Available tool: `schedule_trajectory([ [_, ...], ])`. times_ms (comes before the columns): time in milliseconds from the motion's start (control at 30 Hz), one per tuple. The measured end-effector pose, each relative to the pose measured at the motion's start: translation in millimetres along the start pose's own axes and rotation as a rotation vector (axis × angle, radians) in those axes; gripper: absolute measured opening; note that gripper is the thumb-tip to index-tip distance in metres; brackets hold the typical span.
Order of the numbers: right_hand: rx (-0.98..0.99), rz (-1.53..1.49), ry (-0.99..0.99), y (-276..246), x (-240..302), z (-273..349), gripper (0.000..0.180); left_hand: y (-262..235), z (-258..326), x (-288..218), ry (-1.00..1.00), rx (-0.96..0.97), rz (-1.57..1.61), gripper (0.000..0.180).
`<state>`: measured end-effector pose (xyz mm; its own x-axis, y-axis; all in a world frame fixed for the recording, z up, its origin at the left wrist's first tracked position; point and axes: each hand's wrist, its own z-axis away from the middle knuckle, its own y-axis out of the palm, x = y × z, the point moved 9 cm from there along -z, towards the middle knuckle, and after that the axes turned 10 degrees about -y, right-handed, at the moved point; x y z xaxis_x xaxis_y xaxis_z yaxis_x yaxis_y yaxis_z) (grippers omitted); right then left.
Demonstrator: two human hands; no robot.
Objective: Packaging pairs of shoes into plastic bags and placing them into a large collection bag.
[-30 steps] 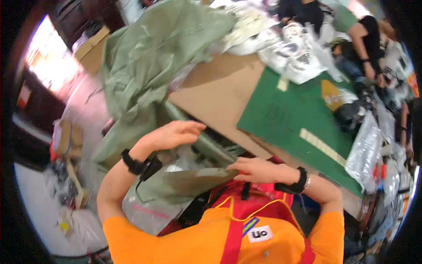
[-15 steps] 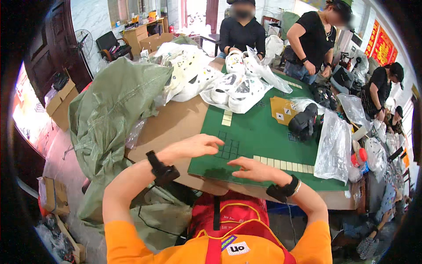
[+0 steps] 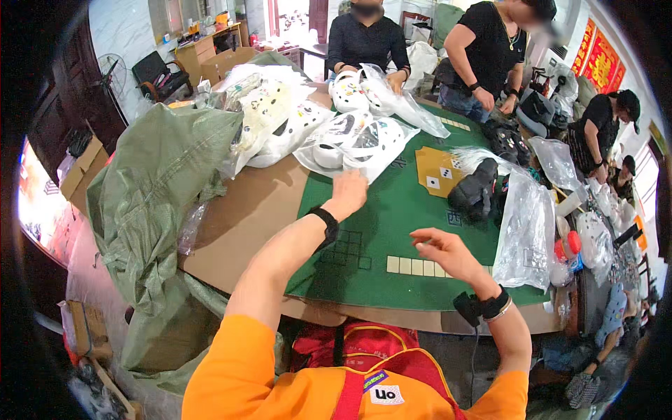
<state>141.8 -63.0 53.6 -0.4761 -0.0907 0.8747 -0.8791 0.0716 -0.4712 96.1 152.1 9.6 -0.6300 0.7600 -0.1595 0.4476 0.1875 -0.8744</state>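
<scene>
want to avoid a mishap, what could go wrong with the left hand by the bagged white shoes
The left hand is at the near edge of the bagged white shoes; the plastic might tear if pulled. The shoe pile right beside could shift too. The cable below the right hand might snag on the table edge.

Bright; left doorway point(image 3: 40, 203) blown out; edges bent, dark.

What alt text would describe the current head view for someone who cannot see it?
The wearer's left hand is at the near edge of bagged white clogs on a green tabletop, its grip unclear; the open right hand hovers over the tabletop. A green tarp drapes at left; people in black tops are beyond.
</scene>
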Motion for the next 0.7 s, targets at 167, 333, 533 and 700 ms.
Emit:
schedule_trajectory([
  [167, -0.222, 0.078, -0.047, -28, -22, -2, 0.039, -21, 24, -77, 0.202, 0.188, 0.233, 0.018],
  [333, -0.212, 0.438, -0.216, 0, -21, -6, 0.053, -11, 111, -136, 0.424, 0.417, 0.509, 0.015],
  [533, -0.331, 0.449, -0.113, -5, -43, 17, 0.046, -39, 123, -95, 0.324, 0.168, 0.593, 0.027],
  [700, -0.298, 0.450, 0.047, -14, -75, 25, 0.031, -45, 114, -68, 0.379, 0.030, 0.332, 0.035],
])
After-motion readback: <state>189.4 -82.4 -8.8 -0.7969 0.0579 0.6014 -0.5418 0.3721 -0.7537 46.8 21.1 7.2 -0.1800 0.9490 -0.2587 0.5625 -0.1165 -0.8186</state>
